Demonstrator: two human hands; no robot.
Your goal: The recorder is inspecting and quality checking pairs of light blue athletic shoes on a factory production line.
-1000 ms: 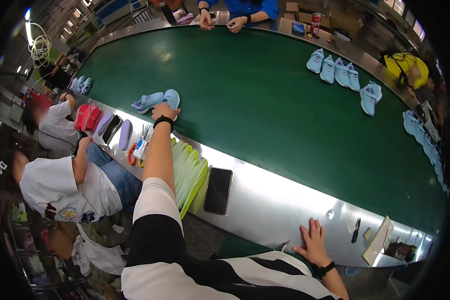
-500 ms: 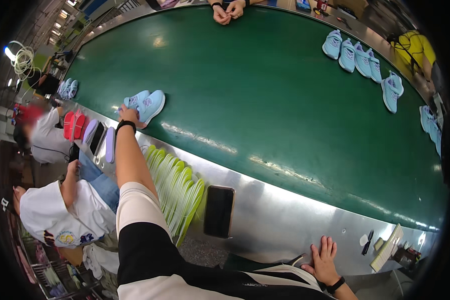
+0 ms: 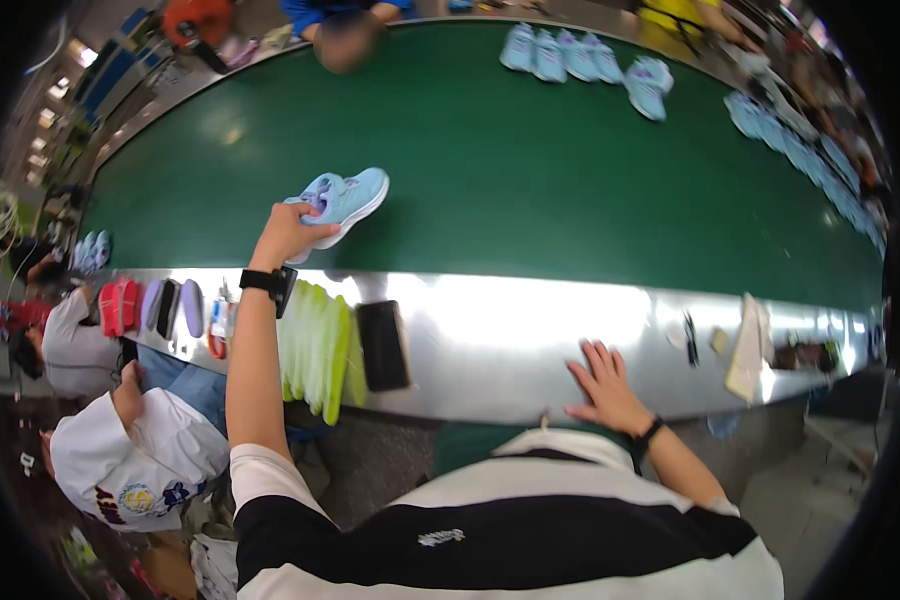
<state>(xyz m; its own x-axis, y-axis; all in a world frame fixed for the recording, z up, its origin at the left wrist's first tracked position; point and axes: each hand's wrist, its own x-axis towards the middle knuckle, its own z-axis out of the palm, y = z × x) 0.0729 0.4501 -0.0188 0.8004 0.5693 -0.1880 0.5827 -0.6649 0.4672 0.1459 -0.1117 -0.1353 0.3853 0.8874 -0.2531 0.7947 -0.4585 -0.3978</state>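
So the light-blue sneakers (image 3: 358, 200), seemingly a pair, are held over the green surface (image 3: 520, 180) by the left hand (image 3: 292, 233), grip curled around the heel end, probably because that's nearest. Lifted or resting can't be told. The right hand (image 3: 612, 393) is spread empty on the metal surface (image 3: 510, 380), probably for support.

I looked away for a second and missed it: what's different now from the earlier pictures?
The left hand now grips the pale blue shoes it was already touching. They have moved right along the green surface, from near the lilac insole to abreast of the lime-green sheets. The camera's view has turned too. Unchanged: the right hand rests spread on the metal ledge, and the phone lies beside the sheets.
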